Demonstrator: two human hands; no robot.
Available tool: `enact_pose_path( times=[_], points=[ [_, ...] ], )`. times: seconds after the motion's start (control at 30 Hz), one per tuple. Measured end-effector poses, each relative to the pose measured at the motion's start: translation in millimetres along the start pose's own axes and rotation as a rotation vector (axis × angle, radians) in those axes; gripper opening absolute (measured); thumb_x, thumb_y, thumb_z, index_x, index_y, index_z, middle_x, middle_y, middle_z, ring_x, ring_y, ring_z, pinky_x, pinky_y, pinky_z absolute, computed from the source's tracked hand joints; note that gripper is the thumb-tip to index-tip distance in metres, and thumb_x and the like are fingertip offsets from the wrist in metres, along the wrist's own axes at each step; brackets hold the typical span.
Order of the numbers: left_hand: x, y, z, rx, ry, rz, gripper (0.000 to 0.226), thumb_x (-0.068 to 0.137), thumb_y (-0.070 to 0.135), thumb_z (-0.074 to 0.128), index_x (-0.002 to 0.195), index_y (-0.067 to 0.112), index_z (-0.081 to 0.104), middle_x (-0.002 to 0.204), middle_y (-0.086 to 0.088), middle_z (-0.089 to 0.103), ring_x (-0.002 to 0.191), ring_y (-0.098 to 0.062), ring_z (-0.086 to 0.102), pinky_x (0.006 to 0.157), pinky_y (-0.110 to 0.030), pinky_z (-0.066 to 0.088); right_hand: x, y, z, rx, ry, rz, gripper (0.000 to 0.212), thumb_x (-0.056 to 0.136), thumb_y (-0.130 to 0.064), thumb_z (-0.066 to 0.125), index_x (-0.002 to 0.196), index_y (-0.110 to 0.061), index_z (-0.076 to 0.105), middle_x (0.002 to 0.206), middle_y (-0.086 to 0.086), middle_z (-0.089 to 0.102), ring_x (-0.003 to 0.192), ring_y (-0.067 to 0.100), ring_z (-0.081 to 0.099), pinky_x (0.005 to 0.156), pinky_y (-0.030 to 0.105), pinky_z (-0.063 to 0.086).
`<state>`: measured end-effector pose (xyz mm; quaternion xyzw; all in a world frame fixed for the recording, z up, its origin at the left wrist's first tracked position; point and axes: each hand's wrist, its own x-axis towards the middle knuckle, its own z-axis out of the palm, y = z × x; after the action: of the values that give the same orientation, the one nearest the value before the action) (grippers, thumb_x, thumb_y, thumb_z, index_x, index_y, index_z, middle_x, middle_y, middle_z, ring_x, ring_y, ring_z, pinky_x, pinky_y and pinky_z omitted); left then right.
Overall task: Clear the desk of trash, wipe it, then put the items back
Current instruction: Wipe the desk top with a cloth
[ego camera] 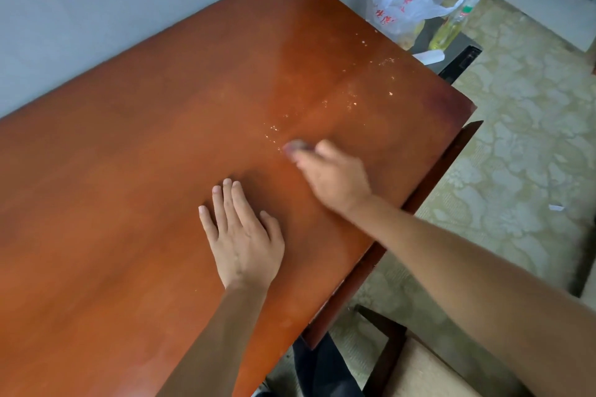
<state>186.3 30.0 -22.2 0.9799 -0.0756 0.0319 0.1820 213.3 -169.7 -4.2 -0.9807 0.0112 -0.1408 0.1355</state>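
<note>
Wiping step: right hand [332,176], blurred, fingers seemingly pinching a small cloth [296,145] beside crumbs [351,100]; left hand [240,235] flat, fingers straight, on desk [129,171]. Next: sweep crumbs deskward-edge.

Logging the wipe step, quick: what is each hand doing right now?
Left hand: open, flat on the desk.
Right hand: blurred, seems to grip something small; cannot tell.

Your left hand [240,237] lies flat on the desk [129,171], near its right edge. Your right hand [332,176] sits just beyond it. Crumbs [351,100] trail farther right. A bag [403,0] and bottle [451,26] stand past the far right corner.
</note>
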Motion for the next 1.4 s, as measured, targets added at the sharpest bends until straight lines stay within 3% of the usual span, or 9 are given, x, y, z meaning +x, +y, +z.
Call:
enact_pose_path(
  times=[0.2, 0.37, 0.5, 0.6, 0.77, 0.83, 0.97, 1.1, 1.4],
  points=[
    [4, 2, -7, 0.024, -0.057, 0.001, 0.067, 0.088, 0.024, 0.04, 0.15, -0.001, 0.045, 0.161, -0.018, 0.04, 0.154, -0.033, 0.03, 0.125, -0.057, 0.022, 26, 81, -48, -0.108, -0.055, 0.331, 0.034, 0.108, -0.037, 0.044, 0.133, -0.029, 0.066, 0.091, -0.001, 0.052, 0.065, 0.02, 0.059, 0.069, 0.037, 0.057],
    [25, -48, -23, 0.022, 0.067, 0.282, 0.055, 0.087, 0.016, 0.047, 0.139, 0.002, 0.061, 0.139, -0.014, 0.064, 0.13, -0.027, 0.061, 0.097, -0.044, 0.057, 10, -46, -6, 0.049, -0.037, -0.132, 0.028, 0.103, -0.038, 0.053, 0.122, -0.027, 0.07, 0.083, -0.004, 0.048, 0.056, 0.016, 0.052, 0.044, 0.032, 0.048],
    [33, -69, -21, -0.016, 0.029, 0.253, 0.064, 0.093, 0.017, 0.041, 0.155, 0.0, 0.037, 0.162, -0.016, 0.039, 0.154, -0.03, 0.031, 0.126, -0.048, 0.025, -7, -107, 24, 0.082, -0.144, -0.27, 0.033, 0.104, -0.037, 0.049, 0.126, -0.023, 0.068, 0.084, -0.002, 0.054, 0.065, 0.015, 0.061, 0.045, 0.034, 0.049],
    [33, -64, -20, 0.059, -0.036, 0.237, 0.072, 0.091, 0.025, 0.045, 0.159, 0.005, 0.031, 0.167, -0.013, 0.029, 0.158, -0.028, 0.019, 0.128, -0.052, 0.016, 13, -75, 26, -0.037, -0.068, -0.197, 0.026, 0.103, -0.04, 0.051, 0.118, -0.03, 0.069, 0.083, -0.005, 0.053, 0.065, 0.015, 0.064, 0.046, 0.034, 0.049],
    [40, -60, -23, 0.232, -0.214, 0.231, 0.073, 0.098, 0.053, 0.03, 0.165, 0.027, 0.017, 0.173, 0.0, 0.012, 0.16, -0.027, 0.003, 0.126, -0.062, 0.006, 40, 21, -2, -0.151, 0.031, 0.277, 0.029, 0.108, -0.029, 0.046, 0.126, -0.019, 0.067, 0.08, -0.009, 0.044, 0.054, 0.01, 0.043, 0.056, 0.035, 0.051],
    [41, -58, -24, 0.25, -0.241, 0.23, 0.072, 0.099, 0.059, 0.025, 0.165, 0.031, 0.015, 0.173, 0.002, 0.007, 0.16, -0.028, -0.001, 0.124, -0.064, 0.003, 43, 43, -14, -0.165, -0.024, 0.381, 0.036, 0.109, -0.029, 0.04, 0.132, -0.015, 0.064, 0.09, 0.001, 0.053, 0.066, 0.02, 0.056, 0.067, 0.043, 0.056],
    [44, -57, -26, 0.239, -0.256, 0.226, 0.073, 0.098, 0.06, 0.027, 0.164, 0.03, 0.021, 0.173, 0.002, 0.009, 0.16, -0.029, 0.001, 0.124, -0.065, 0.005, 56, -5, -13, 0.033, 0.049, 0.248, 0.037, 0.107, -0.039, 0.039, 0.132, -0.031, 0.066, 0.084, -0.006, 0.054, 0.062, 0.016, 0.061, 0.06, 0.03, 0.05],
    [44, -57, -29, 0.216, -0.272, 0.228, 0.072, 0.096, 0.054, 0.035, 0.161, 0.024, 0.033, 0.171, -0.001, 0.02, 0.16, -0.029, 0.004, 0.124, -0.064, 0.007, 60, -98, 33, 0.062, -0.123, -0.158, 0.027, 0.101, -0.042, 0.055, 0.124, -0.035, 0.067, 0.085, -0.006, 0.05, 0.061, 0.016, 0.063, 0.049, 0.032, 0.05],
    [43, -55, -26, 0.253, -0.253, 0.213, 0.071, 0.095, 0.053, 0.034, 0.161, 0.028, 0.033, 0.17, 0.0, 0.024, 0.159, -0.028, 0.014, 0.124, -0.064, 0.012, 85, -38, 40, -0.132, -0.013, -0.02, 0.028, 0.104, -0.041, 0.051, 0.122, -0.032, 0.07, 0.083, -0.002, 0.057, 0.061, 0.015, 0.064, 0.046, 0.028, 0.045]
  ],
)
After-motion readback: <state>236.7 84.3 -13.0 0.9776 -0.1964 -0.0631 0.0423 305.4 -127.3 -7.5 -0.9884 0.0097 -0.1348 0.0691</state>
